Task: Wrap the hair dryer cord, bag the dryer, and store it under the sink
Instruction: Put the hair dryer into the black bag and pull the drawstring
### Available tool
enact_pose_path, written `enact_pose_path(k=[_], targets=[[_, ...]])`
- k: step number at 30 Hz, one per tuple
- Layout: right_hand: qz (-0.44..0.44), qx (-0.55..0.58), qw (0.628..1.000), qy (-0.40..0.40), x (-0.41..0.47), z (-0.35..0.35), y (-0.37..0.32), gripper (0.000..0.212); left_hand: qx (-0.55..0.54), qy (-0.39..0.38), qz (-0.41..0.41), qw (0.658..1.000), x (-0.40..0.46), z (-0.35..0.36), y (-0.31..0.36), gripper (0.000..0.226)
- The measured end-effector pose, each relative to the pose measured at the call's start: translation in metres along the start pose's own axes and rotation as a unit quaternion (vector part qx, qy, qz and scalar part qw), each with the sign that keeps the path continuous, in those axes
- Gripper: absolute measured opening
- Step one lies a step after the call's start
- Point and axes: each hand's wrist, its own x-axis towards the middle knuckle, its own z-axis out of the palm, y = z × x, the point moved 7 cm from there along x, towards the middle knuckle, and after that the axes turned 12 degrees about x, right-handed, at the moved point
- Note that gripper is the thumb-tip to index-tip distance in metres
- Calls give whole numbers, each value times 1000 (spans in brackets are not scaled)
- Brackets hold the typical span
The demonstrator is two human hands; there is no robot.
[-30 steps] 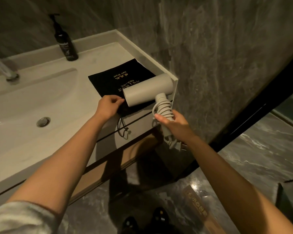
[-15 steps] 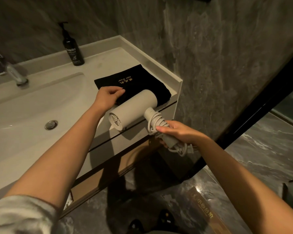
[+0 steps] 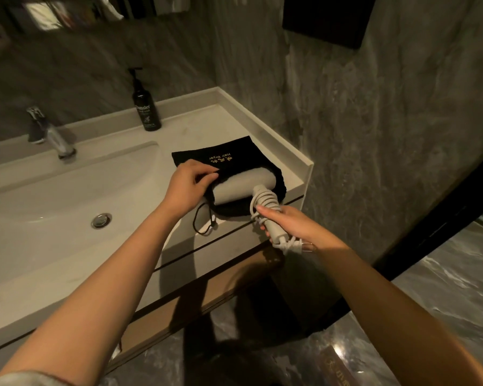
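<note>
A white hair dryer [image 3: 241, 186] lies with its barrel partly inside the mouth of a black drawstring bag [image 3: 221, 154] on the counter's right end. The bag carries gold lettering. The cord [image 3: 264, 200] is coiled around the dryer's handle, which sticks out over the counter's front edge. My right hand [image 3: 290, 225] grips that handle and the coiled cord. My left hand [image 3: 188, 185] pinches the upper edge of the bag's opening and holds it up over the barrel. The bag's drawstring [image 3: 205, 227] dangles over the counter front.
A white sink basin [image 3: 53, 207] with a drain [image 3: 101, 220] lies to the left, and a chrome tap [image 3: 49, 133] stands behind it. A dark pump bottle [image 3: 145, 107] stands at the back. A marble wall is close on the right. Below the counter is an open wooden shelf [image 3: 195, 296].
The dryer has turned and moved up from the counter's front edge, and its barrel has gone into the bag's mouth. My left hand has lifted the bag's edge over it.
</note>
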Motion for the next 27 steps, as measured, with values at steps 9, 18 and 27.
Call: enact_pose_path(k=[9, 18, 27], targets=[[8, -26, 999, 39, 47, 12, -15, 53, -62, -38, -84, 994, -1, 32, -13, 26], [-3, -115, 989, 91, 22, 2, -27, 51, -45, -15, -99, 994, -6, 37, -17, 23], [-41, -91, 978, 182, 4, 8, 5, 45, 57, -39, -12, 998, -1, 53, 3, 56]])
